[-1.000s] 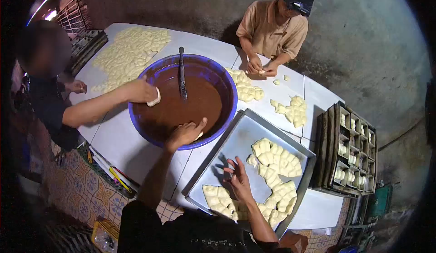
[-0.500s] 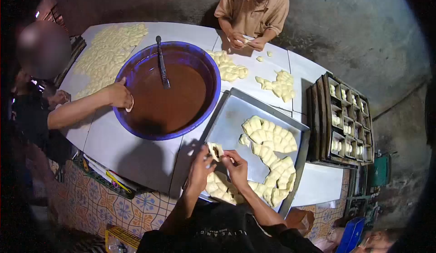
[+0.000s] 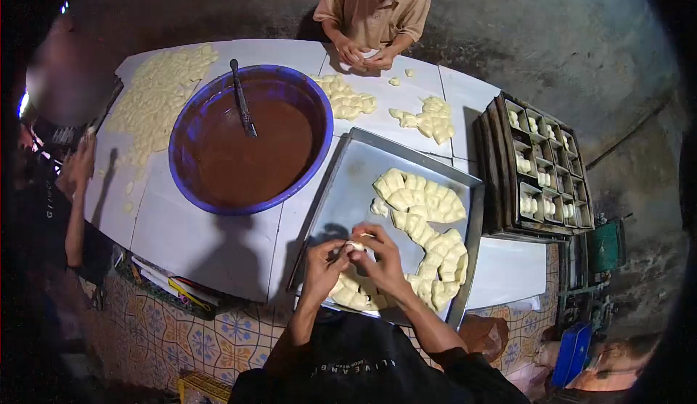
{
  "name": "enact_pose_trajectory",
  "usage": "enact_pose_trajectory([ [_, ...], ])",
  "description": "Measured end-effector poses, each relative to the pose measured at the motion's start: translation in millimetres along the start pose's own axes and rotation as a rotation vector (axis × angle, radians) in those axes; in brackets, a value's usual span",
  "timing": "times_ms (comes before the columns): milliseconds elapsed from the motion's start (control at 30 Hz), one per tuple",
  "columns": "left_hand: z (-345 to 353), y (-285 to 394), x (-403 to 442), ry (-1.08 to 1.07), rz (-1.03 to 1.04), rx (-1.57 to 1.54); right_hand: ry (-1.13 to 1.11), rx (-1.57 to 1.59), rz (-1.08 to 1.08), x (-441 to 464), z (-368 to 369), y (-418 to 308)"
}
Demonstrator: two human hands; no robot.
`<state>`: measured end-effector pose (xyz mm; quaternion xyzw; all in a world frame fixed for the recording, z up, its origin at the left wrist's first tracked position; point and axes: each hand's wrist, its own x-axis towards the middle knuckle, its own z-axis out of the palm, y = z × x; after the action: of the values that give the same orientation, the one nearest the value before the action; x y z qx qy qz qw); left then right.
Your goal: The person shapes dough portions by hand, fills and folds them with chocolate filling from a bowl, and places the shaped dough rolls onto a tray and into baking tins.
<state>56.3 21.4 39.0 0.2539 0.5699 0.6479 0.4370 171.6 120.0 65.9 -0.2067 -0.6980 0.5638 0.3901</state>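
Note:
Over the near left part of a metal tray [image 3: 363,168], my left hand [image 3: 321,267] and my right hand [image 3: 382,260] pinch one small piece of dough [image 3: 355,246] between their fingertips. The piece looks gathered and mostly closed, and fingers cover part of it. Rows of pale filled dough pieces [image 3: 441,259] lie in the tray to the right. More dough pieces [image 3: 356,295] sit just below my hands. A single small dough lump [image 3: 379,206] rests in front of my right hand.
A blue basin [image 3: 326,106] of brown filling [image 3: 254,157] with a long-handled utensil [image 3: 243,103] stands left of the tray. Dough pieces [image 3: 163,84] spread behind it. Stacked compartment moulds [image 3: 501,179] stand right. One co-worker [image 3: 374,5] is opposite, another's hand [image 3: 78,164] left.
The dough piece, open with dark filling showing before, is now drawn together between my fingers. The left co-worker's hand has left the basin. The view has shifted slightly.

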Motion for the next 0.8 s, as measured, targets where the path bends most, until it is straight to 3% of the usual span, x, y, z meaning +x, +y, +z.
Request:
enact_pose_trajectory([
  [67,3,0,-3,-0.058,-0.042,-0.005,-0.148,-0.176,0.065,-10,-7,4],
  [100,12,-1,-7,0.026,-0.024,-0.092,-0.148,-0.206,0.230,-13,-13,5],
  [133,17,1,-10,0.110,-0.007,-0.178,-0.147,-0.205,0.235,-15,-11,3],
  [167,11,-5,-8,0.026,0.182,0.116,-0.070,-0.170,0.323,-16,-7,1],
  [200,8,-4,-8,0.024,0.175,0.115,0.008,-0.135,0.413,-17,-4,1],
  [233,8,4,-10,0.008,0.218,0.178,-0.037,-0.232,0.203,-17,-5,16],
  [267,8,7,-10,-0.006,0.261,0.238,-0.128,-0.316,0.190,-15,-11,23],
  [333,3,4,-7,-0.117,0.289,0.101,-0.459,0.452,0.867,-7,-26,26],
  [367,0,4,-8,-0.152,0.255,0.003,-0.587,0.465,1.040,-5,-31,24],
  [400,-2,4,-9,-0.188,0.219,-0.094,-0.585,0.467,1.042,-3,-31,27],
  [467,-2,-3,0,0.003,0.428,-0.216,-0.488,0.074,0.538,0,-30,39],
  [500,-6,-4,2,0.079,0.482,-0.110,-0.377,-0.208,0.373,7,-31,49],
  [533,-4,3,2,0.196,0.422,-0.096,-0.208,-0.184,0.482,19,-28,55],
  [600,-11,8,3,0.205,0.195,-0.170,-0.143,-0.016,0.379,31,-33,102],
  [733,-25,0,9,0.298,0.168,-0.100,-0.161,-0.095,0.449,45,-49,104],
  [800,-34,-7,12,0.259,0.197,-0.097,-0.215,-0.604,0.083,60,-59,89],
])
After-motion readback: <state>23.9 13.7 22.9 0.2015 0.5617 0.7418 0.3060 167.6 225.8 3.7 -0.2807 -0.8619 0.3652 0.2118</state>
